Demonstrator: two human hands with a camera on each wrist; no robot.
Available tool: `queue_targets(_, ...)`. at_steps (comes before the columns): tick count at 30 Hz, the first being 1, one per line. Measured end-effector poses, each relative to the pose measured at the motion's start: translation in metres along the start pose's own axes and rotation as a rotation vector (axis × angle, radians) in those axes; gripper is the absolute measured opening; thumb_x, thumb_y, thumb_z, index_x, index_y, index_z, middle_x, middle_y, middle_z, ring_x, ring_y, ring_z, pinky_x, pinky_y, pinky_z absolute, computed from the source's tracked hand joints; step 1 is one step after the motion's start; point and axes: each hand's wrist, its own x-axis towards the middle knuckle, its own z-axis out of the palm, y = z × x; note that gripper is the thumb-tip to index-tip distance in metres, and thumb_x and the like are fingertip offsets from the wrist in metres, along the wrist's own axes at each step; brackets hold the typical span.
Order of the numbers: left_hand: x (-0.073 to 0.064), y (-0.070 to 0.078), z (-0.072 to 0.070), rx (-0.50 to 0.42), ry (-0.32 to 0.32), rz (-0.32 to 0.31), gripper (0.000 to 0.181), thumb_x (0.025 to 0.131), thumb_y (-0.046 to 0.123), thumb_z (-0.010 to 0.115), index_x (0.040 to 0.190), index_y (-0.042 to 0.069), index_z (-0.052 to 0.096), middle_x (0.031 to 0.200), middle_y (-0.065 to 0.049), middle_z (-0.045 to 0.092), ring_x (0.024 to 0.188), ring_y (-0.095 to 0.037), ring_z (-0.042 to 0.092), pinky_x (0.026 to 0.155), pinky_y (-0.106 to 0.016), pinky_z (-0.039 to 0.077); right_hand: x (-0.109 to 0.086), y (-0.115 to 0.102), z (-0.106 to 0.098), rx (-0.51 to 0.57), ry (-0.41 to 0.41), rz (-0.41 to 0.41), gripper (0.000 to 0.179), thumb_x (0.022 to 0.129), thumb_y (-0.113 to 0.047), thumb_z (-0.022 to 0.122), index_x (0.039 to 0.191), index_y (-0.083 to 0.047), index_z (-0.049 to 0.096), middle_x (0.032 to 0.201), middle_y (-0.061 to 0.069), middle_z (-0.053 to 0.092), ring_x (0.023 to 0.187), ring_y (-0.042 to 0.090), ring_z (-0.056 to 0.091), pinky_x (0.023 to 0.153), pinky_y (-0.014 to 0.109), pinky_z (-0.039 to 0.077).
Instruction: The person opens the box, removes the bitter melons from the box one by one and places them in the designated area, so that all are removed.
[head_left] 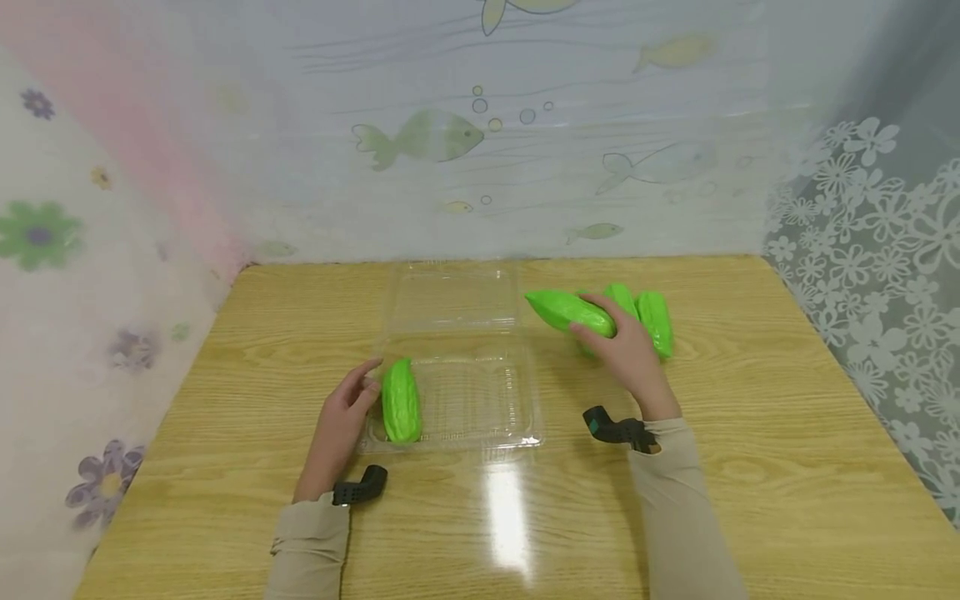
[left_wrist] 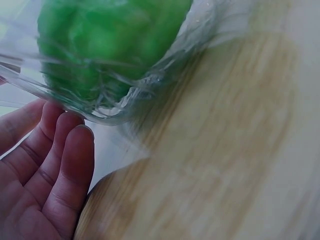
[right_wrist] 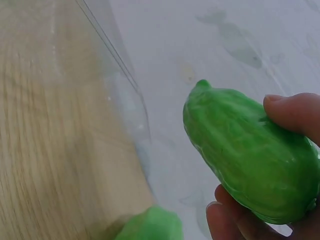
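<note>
In the head view my right hand [head_left: 626, 354] grips a bright green, ridged bitter melon [head_left: 566, 312] above the table, its pointed end to the left. The right wrist view shows the thumb [right_wrist: 295, 114] on one side of this bitter melon [right_wrist: 245, 145] and fingers on the other. A second bitter melon [head_left: 402, 402] lies at the left end of a clear plastic clamshell box [head_left: 480, 400], whose lid [head_left: 456, 296] is laid back. My left hand [head_left: 341, 425] is at the box's left edge. Its fingertips [left_wrist: 77, 150] touch the outside of the rim, loosely bent.
Several more bitter melons [head_left: 655, 323] lie at the back right, partly hidden behind my right hand. The wooden table [head_left: 750, 433] meets a fish-patterned curtain [head_left: 525, 208] at its back edge. Flowered sheets hang at both sides.
</note>
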Motion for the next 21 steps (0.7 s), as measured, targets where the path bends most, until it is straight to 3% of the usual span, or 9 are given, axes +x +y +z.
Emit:
queue_targets(6,-0.009,0.002,0.002,0.006,0.008,-0.007,0.038,0.093,0.037,0.045,0.129,0.025,0.047,0.100,-0.001,0.052,0.088,-0.015,0.048,0.075,-0.032,0.039,-0.004,0.009,-0.012,0.024,0.022,0.050,0.060,0.076,-0.061,0.055,0.130,-0.040,0.040,0.134,0.007,0.038,0.104,0.025,0.045,0.075,0.041,0.039)
queue_targets(12,-0.018,0.004,0.004,0.011,0.019,-0.007,0.040,0.092,0.039,0.045,0.129,0.024,0.047,0.099,-0.001,0.052,0.087,-0.015,0.048,0.075,-0.031,0.040,-0.009,0.013,-0.022,0.048,0.046,0.048,0.063,0.077,-0.059,0.056,0.133,-0.031,0.041,0.133,0.006,0.039,0.103,0.026,0.045,0.075,0.041,0.039)
queue_targets(21,-0.027,0.009,0.006,0.008,0.025,-0.008,0.040,0.093,0.038,0.045,0.129,0.022,0.046,0.099,-0.001,0.053,0.088,-0.015,0.048,0.076,-0.030,0.040,-0.015,0.023,-0.037,0.061,0.088,0.057,0.062,0.078,-0.057,0.057,0.133,-0.033,0.040,0.134,0.005,0.038,0.108,0.025,0.043,0.080,0.043,0.037)
